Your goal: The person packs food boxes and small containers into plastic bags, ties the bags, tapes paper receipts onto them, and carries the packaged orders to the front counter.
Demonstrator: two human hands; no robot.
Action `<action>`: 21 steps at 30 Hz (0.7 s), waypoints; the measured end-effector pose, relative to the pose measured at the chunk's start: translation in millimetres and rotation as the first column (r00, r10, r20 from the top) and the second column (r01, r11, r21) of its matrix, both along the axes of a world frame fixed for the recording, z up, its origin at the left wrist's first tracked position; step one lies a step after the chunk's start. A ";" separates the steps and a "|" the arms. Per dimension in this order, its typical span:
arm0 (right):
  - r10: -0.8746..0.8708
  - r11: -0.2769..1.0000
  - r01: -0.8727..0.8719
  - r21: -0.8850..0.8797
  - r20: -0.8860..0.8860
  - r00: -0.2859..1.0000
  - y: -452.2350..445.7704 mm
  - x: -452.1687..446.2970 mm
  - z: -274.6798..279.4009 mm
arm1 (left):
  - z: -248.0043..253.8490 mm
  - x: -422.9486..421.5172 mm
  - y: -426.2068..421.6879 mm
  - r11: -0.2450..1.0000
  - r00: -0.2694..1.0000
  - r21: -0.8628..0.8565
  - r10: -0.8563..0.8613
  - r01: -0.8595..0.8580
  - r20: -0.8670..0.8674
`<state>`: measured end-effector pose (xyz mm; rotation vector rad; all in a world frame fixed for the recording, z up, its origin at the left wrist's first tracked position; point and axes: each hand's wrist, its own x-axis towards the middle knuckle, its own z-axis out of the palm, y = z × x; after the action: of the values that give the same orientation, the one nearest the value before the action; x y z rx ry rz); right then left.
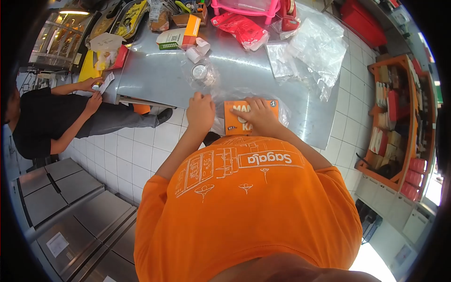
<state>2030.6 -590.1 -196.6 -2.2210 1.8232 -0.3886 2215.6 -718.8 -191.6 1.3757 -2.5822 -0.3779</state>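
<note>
An orange box (237,126) with white lettering lies at the near edge of the steel table, with clear plastic bag film (283,113) around it. My right hand (261,114) rests on top of the box, fingers stretched out and thumb pointing left. To the left of the box, my left hand (201,112) is closed, its fingertips pinching the clear plastic. Just beyond that hand stands a round clear container with a silvery lid (199,72), inside thin plastic. What lies under my left palm is hidden.
Farther back on the steel table (235,61) are white cups (197,50), an orange-and-white carton (181,35), a red packet (240,30), a tape dispenser (290,22) and plastic bags (317,44). A co-worker (37,122) stands at left, holding a white paper. Orange shelves (399,117) stand right.
</note>
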 end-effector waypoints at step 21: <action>-0.118 0.892 0.151 0.426 -0.103 0.988 29.2 -62.2 53.4 | 157.9 -6.2 -3.9 0.522 0.433 0.732 0.591 0.438 -0.680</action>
<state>1968.4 -560.9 -143.2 -1.8322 1.8841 0.0789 2209.4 -722.7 -33.7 0.9221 -1.2307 -1.9876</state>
